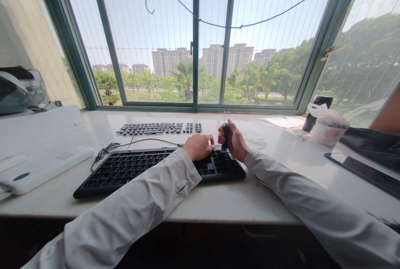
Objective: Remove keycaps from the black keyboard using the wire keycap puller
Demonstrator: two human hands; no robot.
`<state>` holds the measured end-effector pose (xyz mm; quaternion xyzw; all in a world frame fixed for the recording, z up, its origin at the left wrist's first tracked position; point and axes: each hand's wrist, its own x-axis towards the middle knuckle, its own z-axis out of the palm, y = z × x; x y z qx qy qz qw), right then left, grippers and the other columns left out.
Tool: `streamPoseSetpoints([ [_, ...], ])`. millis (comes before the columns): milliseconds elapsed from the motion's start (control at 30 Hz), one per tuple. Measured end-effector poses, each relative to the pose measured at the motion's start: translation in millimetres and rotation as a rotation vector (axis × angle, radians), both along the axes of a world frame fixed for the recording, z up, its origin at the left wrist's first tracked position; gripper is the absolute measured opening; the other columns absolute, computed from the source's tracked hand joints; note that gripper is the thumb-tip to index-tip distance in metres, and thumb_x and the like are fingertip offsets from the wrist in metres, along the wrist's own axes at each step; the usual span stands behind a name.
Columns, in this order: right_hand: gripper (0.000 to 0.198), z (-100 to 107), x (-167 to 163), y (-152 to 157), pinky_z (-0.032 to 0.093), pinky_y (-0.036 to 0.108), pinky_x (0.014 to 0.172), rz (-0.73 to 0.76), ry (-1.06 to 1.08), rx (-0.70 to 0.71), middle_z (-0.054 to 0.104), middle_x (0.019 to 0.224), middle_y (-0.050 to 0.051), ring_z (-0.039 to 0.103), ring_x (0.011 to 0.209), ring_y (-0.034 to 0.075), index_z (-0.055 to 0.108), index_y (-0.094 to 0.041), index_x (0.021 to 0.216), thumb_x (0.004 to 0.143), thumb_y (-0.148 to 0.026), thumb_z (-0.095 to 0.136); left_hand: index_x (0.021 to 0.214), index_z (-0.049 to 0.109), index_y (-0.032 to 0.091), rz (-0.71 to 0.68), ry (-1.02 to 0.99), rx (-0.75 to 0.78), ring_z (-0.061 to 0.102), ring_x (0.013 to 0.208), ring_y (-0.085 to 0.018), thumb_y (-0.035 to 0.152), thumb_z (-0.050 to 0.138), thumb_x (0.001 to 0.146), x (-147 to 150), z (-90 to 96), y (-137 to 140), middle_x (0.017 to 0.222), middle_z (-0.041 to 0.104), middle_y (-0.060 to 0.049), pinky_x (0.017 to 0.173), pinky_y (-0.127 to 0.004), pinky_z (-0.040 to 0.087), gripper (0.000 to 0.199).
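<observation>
1. The black keyboard lies near the tabletop's front edge.
2. The left hand curls over its right part; cannot tell whether it grips anything.
3. The right hand clasps a wire-pronged tool, prongs up.
4. Keycaps lie rowed toward the back edge.

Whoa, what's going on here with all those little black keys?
Someone's right hand holds a small black tool upright, thin wires sticking up, over the right part of a black keyboard. The left hand is curled beside it, over the keyboard too; I can't tell whether it holds anything. Behind the keyboard, small black keys lie in rows on the white table.
</observation>
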<state>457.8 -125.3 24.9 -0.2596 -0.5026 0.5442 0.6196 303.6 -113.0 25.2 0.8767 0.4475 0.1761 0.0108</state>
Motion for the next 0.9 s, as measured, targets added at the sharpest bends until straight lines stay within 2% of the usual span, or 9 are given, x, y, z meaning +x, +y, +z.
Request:
streamPoseSetpoints([
  [200, 0.046, -3.4, -0.1, 1.9, 0.03, 0.025, 0.045, -0.02, -0.054, 0.027, 0.037, 0.053, -0.004, 0.032, 0.046, 0.01, 0.044, -0.021, 0.063, 0.081, -0.062, 0.052, 0.095, 0.065, 0.027, -0.006, -0.01, 0.01, 0.065, 0.081, -0.019, 0.037, 0.053, 0.084, 0.4, -2.6, 2.6, 0.085, 0.071, -0.001, 0.073, -0.028, 0.047, 0.02],
  [367, 0.047, -9.6, 2.2, 7.8, 0.026, 0.025, 0.041, -0.055, -0.131, 0.042, 0.04, 0.05, -0.004, 0.033, 0.044, 0.011, 0.045, -0.022, 0.066, 0.079, -0.066, 0.052, 0.095, 0.065, 0.026, -0.012, -0.008, 0.017, 0.065, 0.081, -0.019, 0.037, 0.052, 0.084, 0.2, -3.2, 3.3, 0.086, 0.071, -0.001, 0.073, -0.028, 0.047, 0.02],
  [633, 0.043, -1.8, 3.0, 2.4, 0.031, 0.025, 0.045, 0.031, 0.015, 0.007, 0.037, 0.057, -0.005, 0.031, 0.046, 0.009, 0.042, -0.021, 0.064, 0.08, -0.058, 0.055, 0.096, 0.065, 0.027, -0.004, 0.008, 0.014, 0.065, 0.082, -0.019, 0.037, 0.052, 0.083, 0.4, -1.6, 2.3, 0.087, 0.071, -0.001, 0.073, -0.028, 0.047, 0.021],
  [800, 0.04, 1.0, 3.2, 1.8, 0.031, 0.025, 0.045, 0.032, 0.086, -0.069, 0.036, 0.056, -0.005, 0.031, 0.046, 0.009, 0.044, -0.02, 0.064, 0.083, -0.054, 0.053, 0.095, 0.065, 0.027, -0.008, 0.0, 0.009, 0.064, 0.081, -0.02, 0.036, 0.052, 0.082, 0.5, -1.3, 2.1, 0.085, 0.071, -0.001, 0.072, -0.029, 0.047, 0.02],
  [900, 0.04, -0.2, 2.8, 2.3, 0.032, 0.025, 0.046, 0.024, 0.077, -0.057, 0.037, 0.057, -0.005, 0.032, 0.046, 0.01, 0.045, -0.02, 0.065, 0.083, -0.055, 0.053, 0.094, 0.064, 0.027, -0.005, -0.002, 0.01, 0.065, 0.08, -0.02, 0.036, 0.052, 0.082, 0.8, -1.2, 1.5, 0.085, 0.071, -0.001, 0.072, -0.03, 0.047, 0.019],
])
